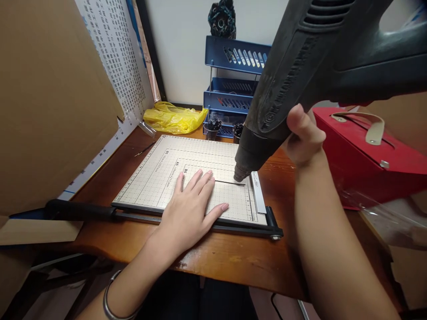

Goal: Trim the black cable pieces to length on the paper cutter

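My left hand lies flat on the gridded board of a paper cutter, fingers spread. Its fingertips rest at one end of a thin black strip, which stretches to the right; whether the strip continues beneath the fingers is hidden. Against the dark body of a heat gun, my right hand is closed, with part of its fingers out of sight behind the tool. The gun tilts downward, its nozzle just above the strip's right part. The cutter's black-handled blade arm lies down along the near edge.
Behind the cutter stand a blue tiered rack, a yellow plastic bag and small cups of black pieces. A red box with a strap is at right. Cardboard rises on the left. A wooden table carries the cutter.
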`<control>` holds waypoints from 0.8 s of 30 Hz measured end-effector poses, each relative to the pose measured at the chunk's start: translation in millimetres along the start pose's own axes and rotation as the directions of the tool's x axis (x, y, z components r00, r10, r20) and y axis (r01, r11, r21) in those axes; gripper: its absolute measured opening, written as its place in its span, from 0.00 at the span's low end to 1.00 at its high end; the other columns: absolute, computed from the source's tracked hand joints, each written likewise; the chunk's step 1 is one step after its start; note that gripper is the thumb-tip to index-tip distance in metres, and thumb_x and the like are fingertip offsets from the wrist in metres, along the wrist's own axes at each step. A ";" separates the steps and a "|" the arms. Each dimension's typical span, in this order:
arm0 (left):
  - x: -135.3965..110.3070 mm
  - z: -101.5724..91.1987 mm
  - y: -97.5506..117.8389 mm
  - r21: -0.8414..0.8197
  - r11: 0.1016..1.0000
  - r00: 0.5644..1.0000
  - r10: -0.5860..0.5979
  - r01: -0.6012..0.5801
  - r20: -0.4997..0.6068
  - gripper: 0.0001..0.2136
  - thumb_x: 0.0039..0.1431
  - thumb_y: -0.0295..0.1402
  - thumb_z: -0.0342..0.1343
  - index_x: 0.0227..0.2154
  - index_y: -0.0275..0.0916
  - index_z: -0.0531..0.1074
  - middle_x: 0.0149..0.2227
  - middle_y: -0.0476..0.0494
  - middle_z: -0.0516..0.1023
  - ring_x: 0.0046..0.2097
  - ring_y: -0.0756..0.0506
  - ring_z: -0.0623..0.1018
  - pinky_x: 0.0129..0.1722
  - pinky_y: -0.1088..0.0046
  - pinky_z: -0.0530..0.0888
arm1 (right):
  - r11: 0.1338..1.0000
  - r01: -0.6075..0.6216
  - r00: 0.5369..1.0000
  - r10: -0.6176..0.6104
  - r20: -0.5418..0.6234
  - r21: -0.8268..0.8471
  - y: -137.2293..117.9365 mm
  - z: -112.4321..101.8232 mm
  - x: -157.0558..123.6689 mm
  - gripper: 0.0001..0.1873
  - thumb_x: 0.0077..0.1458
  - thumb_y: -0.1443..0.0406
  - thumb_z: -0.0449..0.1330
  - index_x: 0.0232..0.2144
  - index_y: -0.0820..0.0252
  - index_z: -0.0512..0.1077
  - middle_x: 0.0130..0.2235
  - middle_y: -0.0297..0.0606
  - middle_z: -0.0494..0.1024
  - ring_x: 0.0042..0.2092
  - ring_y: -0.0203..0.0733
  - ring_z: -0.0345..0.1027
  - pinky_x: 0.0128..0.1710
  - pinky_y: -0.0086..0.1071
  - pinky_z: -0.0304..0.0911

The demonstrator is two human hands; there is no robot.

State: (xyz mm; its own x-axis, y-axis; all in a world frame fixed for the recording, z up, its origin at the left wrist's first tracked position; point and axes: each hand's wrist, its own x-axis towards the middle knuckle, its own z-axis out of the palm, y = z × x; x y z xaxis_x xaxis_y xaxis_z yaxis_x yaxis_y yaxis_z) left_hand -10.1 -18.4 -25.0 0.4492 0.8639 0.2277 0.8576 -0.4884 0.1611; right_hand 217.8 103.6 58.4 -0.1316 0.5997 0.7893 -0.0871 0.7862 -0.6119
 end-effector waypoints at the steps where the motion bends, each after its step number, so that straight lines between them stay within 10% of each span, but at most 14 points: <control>1: -0.1 -0.3 0.0 -0.003 1.000 1.000 0.000 0.000 0.001 0.31 0.72 0.53 0.42 0.65 0.34 0.63 0.70 0.35 0.62 0.72 0.32 0.58 0.69 0.36 0.53 | 1.000 -0.007 1.000 0.007 0.004 -0.001 -0.3 -0.2 -0.4 0.22 0.52 0.46 0.63 0.38 0.57 0.79 0.40 0.38 0.81 0.48 0.50 0.76 0.56 0.44 0.69; 24: 2.9 -2.5 3.0 -0.019 0.998 0.997 -0.051 0.052 0.060 0.36 0.71 0.57 0.33 0.68 0.34 0.57 0.72 0.38 0.56 0.73 0.32 0.54 0.69 0.32 0.48 | 0.995 0.023 0.999 -0.026 0.035 0.095 4.2 -14.3 0.5 0.18 0.56 0.48 0.64 0.34 0.57 0.80 0.45 0.36 0.80 0.57 0.49 0.71 0.66 0.45 0.59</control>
State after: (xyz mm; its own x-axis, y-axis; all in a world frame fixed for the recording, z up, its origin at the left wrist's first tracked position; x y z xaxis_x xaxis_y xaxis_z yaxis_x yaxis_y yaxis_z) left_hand -6.8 -17.6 -21.5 0.4193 0.8934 0.1612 0.8748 -0.4451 0.1913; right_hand 231.5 109.4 56.9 -0.1638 0.5733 0.8028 -0.1835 0.7819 -0.5958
